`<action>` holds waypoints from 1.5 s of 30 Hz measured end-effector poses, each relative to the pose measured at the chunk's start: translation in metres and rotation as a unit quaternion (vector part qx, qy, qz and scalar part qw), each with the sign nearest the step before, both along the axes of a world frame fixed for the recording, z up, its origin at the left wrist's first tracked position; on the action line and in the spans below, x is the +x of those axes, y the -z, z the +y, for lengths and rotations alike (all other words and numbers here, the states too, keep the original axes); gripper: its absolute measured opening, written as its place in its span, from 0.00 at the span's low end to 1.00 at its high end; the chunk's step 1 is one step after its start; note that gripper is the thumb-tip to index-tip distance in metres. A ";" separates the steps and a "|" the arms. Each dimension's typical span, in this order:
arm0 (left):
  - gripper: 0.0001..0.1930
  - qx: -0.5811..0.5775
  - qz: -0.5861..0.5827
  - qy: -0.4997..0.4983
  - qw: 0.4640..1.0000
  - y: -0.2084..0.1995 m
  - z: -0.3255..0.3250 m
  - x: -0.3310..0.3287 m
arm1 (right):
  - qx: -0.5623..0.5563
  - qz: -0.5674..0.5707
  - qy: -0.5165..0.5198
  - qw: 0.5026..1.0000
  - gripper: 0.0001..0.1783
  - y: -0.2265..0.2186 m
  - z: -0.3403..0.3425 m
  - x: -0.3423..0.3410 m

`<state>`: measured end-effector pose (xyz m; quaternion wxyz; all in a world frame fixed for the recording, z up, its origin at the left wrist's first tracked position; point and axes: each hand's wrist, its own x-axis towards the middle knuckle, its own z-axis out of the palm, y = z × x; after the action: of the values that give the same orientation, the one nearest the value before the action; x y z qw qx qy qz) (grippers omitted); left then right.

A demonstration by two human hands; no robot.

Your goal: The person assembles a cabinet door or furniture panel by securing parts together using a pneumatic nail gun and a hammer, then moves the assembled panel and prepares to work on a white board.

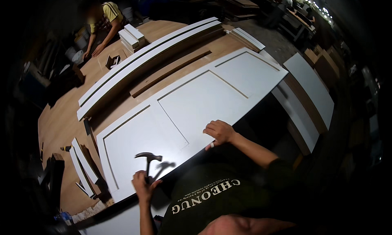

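Observation:
A large white panel [204,98] lies in front of me, with narrow grooves marking out three sections. My left hand [143,186] is closed around the handle of a claw hammer [148,156], whose dark head is up over the near left part of the panel and casts a shadow on it. At the panel's near edge, my right hand [221,132] has its fingers curled over the top and its thumb by the rim. A small white band shows at that thumb. Whether anything small is under those fingers is hidden.
Long white-faced boards [151,57] and a bare wooden strip [171,72] lie beyond the panel on the wooden table [61,108]. Short white strips [83,163] are at left. More white boards [308,92] stand right. Across the table, a co-worker [107,20] leans over it.

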<state>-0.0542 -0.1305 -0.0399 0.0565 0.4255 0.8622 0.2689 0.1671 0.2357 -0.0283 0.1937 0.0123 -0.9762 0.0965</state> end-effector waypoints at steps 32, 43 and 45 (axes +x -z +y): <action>0.25 -0.118 -0.302 0.128 0.937 0.056 0.188 -0.033 | -0.092 -0.123 0.037 0.987 0.35 0.116 0.047 0.008; 0.21 0.033 -0.409 -0.102 0.906 0.071 0.132 -0.024 | -0.169 -0.090 0.040 0.981 0.33 0.100 0.040 0.022; 0.17 0.099 -0.411 -0.193 0.885 0.079 0.104 -0.019 | -0.215 -0.197 0.031 0.956 0.27 0.080 0.045 0.015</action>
<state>-0.0735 -0.0266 -0.1187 0.3107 0.1050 0.7956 0.5094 0.1824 0.2812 -0.1081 -0.0019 -0.0792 -0.9513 0.2980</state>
